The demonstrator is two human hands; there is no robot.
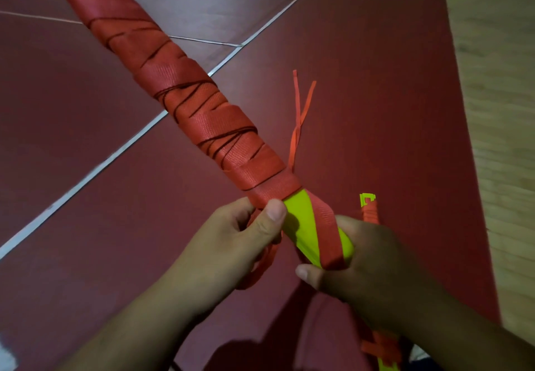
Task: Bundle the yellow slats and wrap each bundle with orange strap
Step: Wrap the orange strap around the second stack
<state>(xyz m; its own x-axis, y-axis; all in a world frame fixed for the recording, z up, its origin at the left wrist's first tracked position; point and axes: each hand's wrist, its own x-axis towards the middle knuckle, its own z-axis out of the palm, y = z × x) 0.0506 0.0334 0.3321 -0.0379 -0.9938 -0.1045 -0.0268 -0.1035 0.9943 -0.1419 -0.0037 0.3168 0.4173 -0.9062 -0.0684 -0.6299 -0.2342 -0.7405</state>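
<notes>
Yellow slat bundle [301, 220] runs diagonally, far left to near centre; smooth, glossy plastic. Orange strap [173, 75], flat woven ribbon, spirals overlapping along most of it. Left hand [246, 234] clasps bundle, thumb pressing strap edge. Right hand [367, 257] grasps near end over last strap turn. Thin strap tails [301, 110] stick out right. Second wrapped bundle [370, 211] just beyond right hand. Dark red tiled floor [376, 81].

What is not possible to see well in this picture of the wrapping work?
- Head view: the far end of the bundle is cut off by the top edge.
- Its near end, and where the orange strap runs next, lie under the right hand.
- The number of slats: the wrap covers them.
- The left hand hides part of the loose strap below it.
- The second bundle is mostly behind the right hand and arm.
</notes>
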